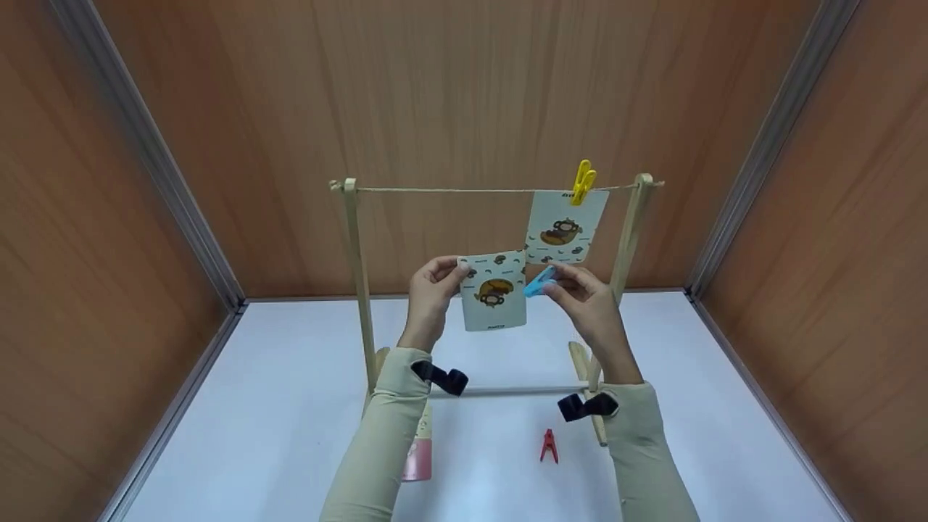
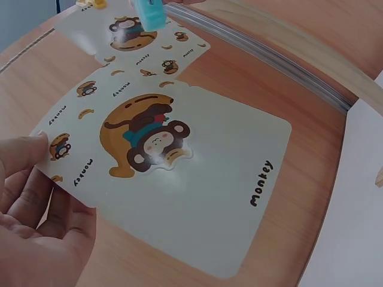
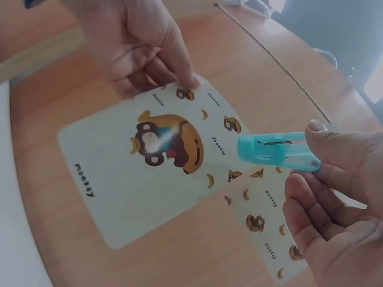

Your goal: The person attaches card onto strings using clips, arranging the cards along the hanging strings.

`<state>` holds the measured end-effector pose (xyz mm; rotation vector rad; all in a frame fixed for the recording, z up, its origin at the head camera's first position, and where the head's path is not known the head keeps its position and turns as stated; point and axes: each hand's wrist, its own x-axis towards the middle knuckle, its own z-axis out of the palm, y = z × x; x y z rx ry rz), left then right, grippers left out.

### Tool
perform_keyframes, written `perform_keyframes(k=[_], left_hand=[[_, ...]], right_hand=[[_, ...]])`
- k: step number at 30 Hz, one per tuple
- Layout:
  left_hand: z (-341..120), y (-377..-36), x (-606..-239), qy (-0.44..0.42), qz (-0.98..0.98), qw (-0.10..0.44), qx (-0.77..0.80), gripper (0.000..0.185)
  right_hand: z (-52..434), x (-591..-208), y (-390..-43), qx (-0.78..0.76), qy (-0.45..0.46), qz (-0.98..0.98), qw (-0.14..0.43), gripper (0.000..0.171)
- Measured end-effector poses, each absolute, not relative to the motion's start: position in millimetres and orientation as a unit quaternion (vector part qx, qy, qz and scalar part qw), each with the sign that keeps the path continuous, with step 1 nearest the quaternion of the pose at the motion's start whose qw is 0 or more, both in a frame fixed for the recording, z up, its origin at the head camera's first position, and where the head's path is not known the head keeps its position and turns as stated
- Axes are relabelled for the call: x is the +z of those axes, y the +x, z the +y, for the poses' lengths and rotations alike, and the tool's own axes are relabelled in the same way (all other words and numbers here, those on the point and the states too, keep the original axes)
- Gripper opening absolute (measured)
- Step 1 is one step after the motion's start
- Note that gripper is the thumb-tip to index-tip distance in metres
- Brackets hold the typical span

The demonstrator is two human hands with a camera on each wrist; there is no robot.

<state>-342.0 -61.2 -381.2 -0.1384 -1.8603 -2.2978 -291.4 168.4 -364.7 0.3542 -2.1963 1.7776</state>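
A: What's the setting?
B: Wood-panelled walls around a white worktop, with a wooden drying rack and string across the middle of the frame.

A: And left to right?
B: The left hand pinches the upper left corner of a monkey card, cream with a brown monkey on a banana, mid-frame. The right hand pinches a blue clothespin at the card's upper right. Above right, a yellow clothespin holds a second card.
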Motion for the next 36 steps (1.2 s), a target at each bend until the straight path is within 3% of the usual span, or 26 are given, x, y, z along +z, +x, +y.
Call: perform_keyframes(k=[19, 29, 36], left_hand=[[-51.4, -350.8, -339.5, -0.085, -0.595, 0.129, -0.789, 0.016], [-49.5, -352.7, -326.9, -0.085, -0.586, 0.138, -0.793, 0.015], [-49.6, -352.1, -321.3, -0.095, -0.587, 0.144, -0.791, 0.016]], right_hand=[[161.5, -306.9, -307.2, 0.571, 0.143, -0.780, 0.212, 0.040], [150.7, -284.7, -313.7, 0.586, 0.147, -0.769, 0.208, 0.040], [142.9, -273.2, -315.5, 0.575, 0.148, -0.769, 0.237, 0.038]])
